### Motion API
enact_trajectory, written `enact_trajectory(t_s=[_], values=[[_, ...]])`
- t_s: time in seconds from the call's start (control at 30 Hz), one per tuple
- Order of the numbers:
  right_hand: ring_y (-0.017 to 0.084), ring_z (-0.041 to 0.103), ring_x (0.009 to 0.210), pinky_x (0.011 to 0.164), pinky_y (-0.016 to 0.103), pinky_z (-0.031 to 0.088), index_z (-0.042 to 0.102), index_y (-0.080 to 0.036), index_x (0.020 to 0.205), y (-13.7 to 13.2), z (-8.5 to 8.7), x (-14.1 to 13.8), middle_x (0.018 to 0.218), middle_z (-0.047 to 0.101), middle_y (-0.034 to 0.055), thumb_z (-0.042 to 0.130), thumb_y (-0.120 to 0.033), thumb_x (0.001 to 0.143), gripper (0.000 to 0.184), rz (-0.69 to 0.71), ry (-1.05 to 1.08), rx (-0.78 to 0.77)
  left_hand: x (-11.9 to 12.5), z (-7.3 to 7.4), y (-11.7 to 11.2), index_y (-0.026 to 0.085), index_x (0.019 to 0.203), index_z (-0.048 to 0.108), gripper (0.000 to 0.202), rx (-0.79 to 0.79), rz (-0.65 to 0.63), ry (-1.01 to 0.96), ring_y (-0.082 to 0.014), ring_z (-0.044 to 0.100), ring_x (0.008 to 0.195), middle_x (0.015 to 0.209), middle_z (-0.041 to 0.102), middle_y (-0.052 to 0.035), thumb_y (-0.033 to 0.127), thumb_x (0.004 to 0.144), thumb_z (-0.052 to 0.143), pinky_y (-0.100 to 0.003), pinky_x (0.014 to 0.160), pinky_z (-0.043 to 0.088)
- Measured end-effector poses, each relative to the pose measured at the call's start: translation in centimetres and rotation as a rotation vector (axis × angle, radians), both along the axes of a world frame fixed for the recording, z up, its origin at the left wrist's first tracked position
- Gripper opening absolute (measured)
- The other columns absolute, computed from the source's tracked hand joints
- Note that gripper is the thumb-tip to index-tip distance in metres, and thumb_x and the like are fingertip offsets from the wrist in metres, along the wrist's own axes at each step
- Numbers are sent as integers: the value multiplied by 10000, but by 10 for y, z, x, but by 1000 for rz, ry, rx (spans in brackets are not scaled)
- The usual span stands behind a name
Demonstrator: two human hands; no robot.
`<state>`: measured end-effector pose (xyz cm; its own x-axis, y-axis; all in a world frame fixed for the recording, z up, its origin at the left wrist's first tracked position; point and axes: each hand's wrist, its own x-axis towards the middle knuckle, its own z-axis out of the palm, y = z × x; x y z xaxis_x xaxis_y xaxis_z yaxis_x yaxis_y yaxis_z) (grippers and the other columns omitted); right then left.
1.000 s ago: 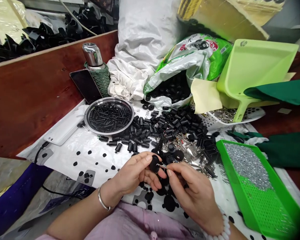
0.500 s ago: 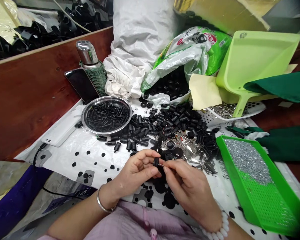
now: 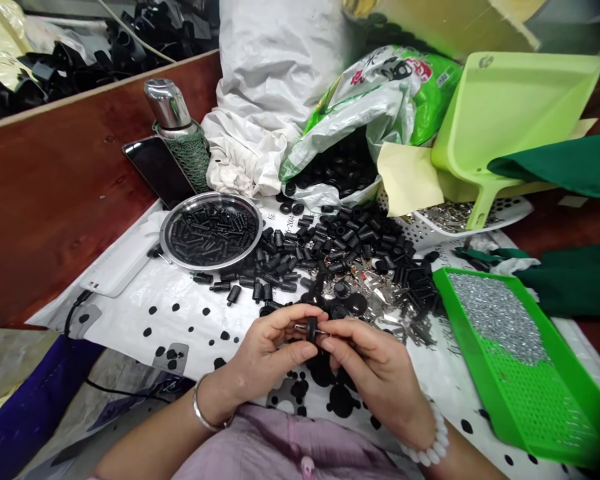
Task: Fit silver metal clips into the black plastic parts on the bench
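Observation:
My left hand (image 3: pixel 273 350) and my right hand (image 3: pixel 375 373) meet over the sheet, pinching a small black plastic piece (image 3: pixel 312 330). A thin metal pin (image 3: pixel 323 331) runs sideways through it, with its ends showing on both sides. My fingertips hide part of the piece. Just beyond my hands lie black round knobs (image 3: pixel 355 305) and shiny metal clips (image 3: pixel 380 293). Behind them spreads a heap of black ribbed plastic cylinders (image 3: pixel 340 243). A round steel dish (image 3: pixel 180 247) holds more of these cylinders.
A green tray (image 3: pixel 473 347) holds silver grains. Behind stand a lime dustpan (image 3: pixel 510 100), a white perforated tray (image 3: pixel 500 213), a green-and-white bag (image 3: pixel 380 100) of black rings, a white sack (image 3: pixel 270 87), a flask (image 3: pixel 167 107), a phone (image 3: pixel 153 167) and a wooden board (image 3: pixel 55 200).
The black piece has turned from showing its round face to standing edge-on, with the pin visible on both sides. My hands have drawn closer together, and the whole view has drifted slightly.

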<state>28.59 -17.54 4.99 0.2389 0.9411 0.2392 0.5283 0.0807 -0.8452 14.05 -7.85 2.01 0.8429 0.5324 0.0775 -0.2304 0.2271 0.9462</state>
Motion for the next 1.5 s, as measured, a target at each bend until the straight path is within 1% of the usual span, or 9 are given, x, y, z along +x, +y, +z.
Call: enact_trajectory(t_s=[0.2, 0.6, 0.77, 0.87, 1.03, 1.17, 1.27, 1.4, 1.5], values=[[112, 605, 716, 621, 208, 493, 626, -181, 876, -2, 7, -2, 784, 635, 20, 572, -135, 818, 91, 19, -67, 131, -4, 3, 3, 254, 1159, 573, 405, 310, 80, 47, -169, 561, 1010, 1095, 593, -48, 227, 767, 674, -269, 881, 458], [92, 500, 564, 525, 199, 423, 572, -178, 692, -6, 11, 3, 624, 535, -25, 543, -229, 836, 156, 31, 173, -161, -1, 10, 8, 194, 1302, 421, 509, 925, 82, -80, -186, 547, 1114, 1209, 580, -113, 207, 826, 600, -304, 944, 463], [96, 540, 639, 581, 205, 444, 583, -189, 795, -10, 12, 5, 703, 560, -16, 531, -203, 850, 77, 47, 143, -46, -8, 10, 9, 142, 1360, 331, 525, 928, 0, -63, -207, 469, 1204, 1311, 488, -137, 183, 866, 504, -330, 1012, 404], [95, 556, 661, 584, 202, 448, 582, -196, 837, -10, 12, 6, 732, 578, -12, 537, -168, 847, 53, 49, 95, 4, -14, 13, 9, 124, 1376, 292, 544, 911, 66, 40, -208, 502, 1159, 1331, 455, -158, 181, 869, 481, -344, 1008, 400], [110, 559, 669, 582, 221, 453, 579, -175, 889, -8, 13, 6, 733, 594, 11, 531, -122, 839, 88, 48, -149, 134, -16, 19, 9, 167, 1233, 472, 399, 1027, 197, 161, -152, 606, 880, 1002, 649, -86, 108, 841, 524, -266, 779, 506], [133, 569, 706, 616, 251, 472, 575, -164, 933, -6, 13, 4, 776, 616, 44, 513, -118, 843, 119, 49, -345, 209, -11, 23, 10, 146, 1066, 555, 248, 1185, 195, 180, -141, 585, 724, 843, 654, -72, 62, 839, 504, -249, 650, 493], [130, 568, 688, 601, 253, 478, 558, -173, 972, -7, 12, 3, 821, 611, 47, 532, -197, 848, 128, 23, -286, 139, -8, 21, 9, 147, 1026, 558, 214, 1206, 199, 208, -136, 574, 699, 815, 643, -66, 62, 846, 480, -241, 624, 482], [83, 491, 490, 455, 220, 431, 502, -169, 1113, -8, 11, -2, 750, 585, 0, 613, -414, 786, 423, 2, -109, -91, -7, 15, 5, 150, 1029, 547, 207, 1243, 222, 213, -145, 578, 704, 831, 647, -69, 84, 851, 466, -252, 619, 481], [85, 476, 473, 438, 209, 404, 538, -168, 1053, -7, 12, -7, 609, 520, -41, 565, -404, 821, 332, -1, -81, -183, -7, 12, 2, 140, 1061, 536, 213, 1314, 228, 212, -162, 592, 736, 873, 655, -89, 127, 864, 458, -280, 649, 495]])
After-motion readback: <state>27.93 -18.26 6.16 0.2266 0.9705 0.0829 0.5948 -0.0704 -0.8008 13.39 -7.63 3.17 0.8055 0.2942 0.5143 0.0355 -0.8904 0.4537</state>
